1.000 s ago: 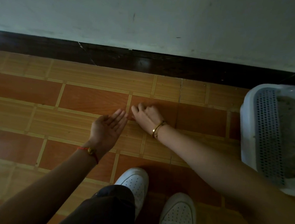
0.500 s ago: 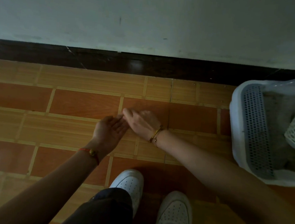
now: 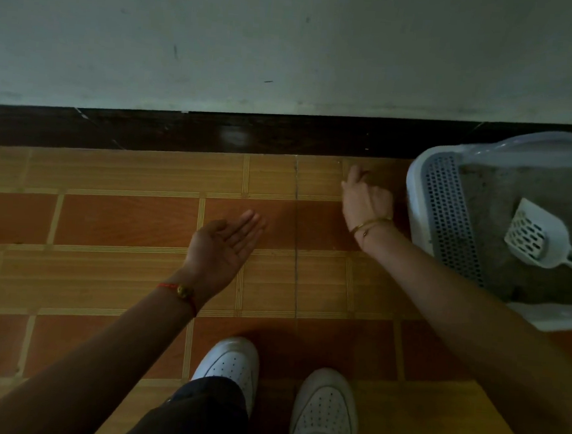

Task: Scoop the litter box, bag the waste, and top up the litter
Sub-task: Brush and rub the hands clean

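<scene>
Litter box beside right hand; left hand flat.

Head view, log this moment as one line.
left hand: palm up, open | right hand: low at floor beside litter box, grip unclear | scoop: lying in litter, unheld

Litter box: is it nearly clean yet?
Nothing looks finished yet. The white slotted plastic scoop lies on the grey litter inside the white plastic litter box, with no hand on it. In hand: the right hand reaches to the orange floor tiles beside the box, and the left hand is held palm up, seemingly empty. No waste bag or fresh litter shows, so scooping, bagging and topping up seem left.
</scene>
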`<state>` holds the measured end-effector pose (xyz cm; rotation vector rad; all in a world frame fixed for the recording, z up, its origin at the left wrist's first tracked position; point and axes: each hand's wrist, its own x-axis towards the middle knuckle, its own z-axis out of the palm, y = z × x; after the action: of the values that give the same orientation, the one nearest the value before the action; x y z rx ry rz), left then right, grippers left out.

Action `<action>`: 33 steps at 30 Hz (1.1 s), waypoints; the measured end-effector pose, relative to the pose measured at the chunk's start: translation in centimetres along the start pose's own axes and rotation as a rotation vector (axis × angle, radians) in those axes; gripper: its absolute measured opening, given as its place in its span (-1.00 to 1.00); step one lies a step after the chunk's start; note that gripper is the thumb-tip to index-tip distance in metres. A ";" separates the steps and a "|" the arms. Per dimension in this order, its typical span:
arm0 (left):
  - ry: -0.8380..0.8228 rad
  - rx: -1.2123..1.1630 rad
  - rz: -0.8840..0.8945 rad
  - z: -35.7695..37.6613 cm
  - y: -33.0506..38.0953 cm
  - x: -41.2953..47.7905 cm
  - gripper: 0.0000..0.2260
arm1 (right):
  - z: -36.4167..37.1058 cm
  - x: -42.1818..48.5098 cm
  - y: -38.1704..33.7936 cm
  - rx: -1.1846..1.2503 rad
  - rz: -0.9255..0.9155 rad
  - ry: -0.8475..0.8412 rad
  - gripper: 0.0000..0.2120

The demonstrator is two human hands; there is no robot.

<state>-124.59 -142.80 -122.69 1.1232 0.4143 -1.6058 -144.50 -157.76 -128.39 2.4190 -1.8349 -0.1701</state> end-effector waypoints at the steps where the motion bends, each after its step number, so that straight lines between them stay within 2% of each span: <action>1: -0.007 -0.012 -0.009 0.1 -0.2 0.0 -0.66 | -0.4 0.3 0.6 -0.038 -0.014 -0.064 -0.73; 3: -0.043 -0.012 -0.019 0.3 -0.2 -0.3 -0.66 | -0.2 1.5 1.5 -0.004 -0.031 0.006 -0.74; 5: -0.051 -0.030 -0.015 0.5 0.0 -0.6 -0.66 | -0.4 2.5 1.3 0.146 0.016 0.041 -0.75; 10: -0.033 -0.036 -0.006 0.1 0.6 -1.2 -0.67 | -0.2 4.0 -0.1 0.607 0.274 0.011 -0.81; 18: -0.032 -0.075 -0.009 -1.0 0.8 -1.2 -0.66 | 0.2 4.4 -2.5 0.804 0.581 -0.006 -0.78; 28: -0.059 -0.072 -0.013 -0.2 0.7 -1.2 -0.67 | -0.1 3.8 -2.5 0.739 0.513 -0.003 -0.78; 31: -0.065 -0.071 -0.021 0.3 0.5 -1.0 -0.66 | -1.2 2.4 -3.4 0.859 0.465 0.050 -0.79; 33: -0.072 -0.065 -0.019 0.7 0.4 -0.9 -0.66 | -2.1 0.5 -4.9 1.022 0.338 0.091 -0.83</action>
<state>-124.63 -142.99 -121.52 1.0122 0.4279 -1.6329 -139.39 -156.95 -127.04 2.4210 -2.6527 1.1408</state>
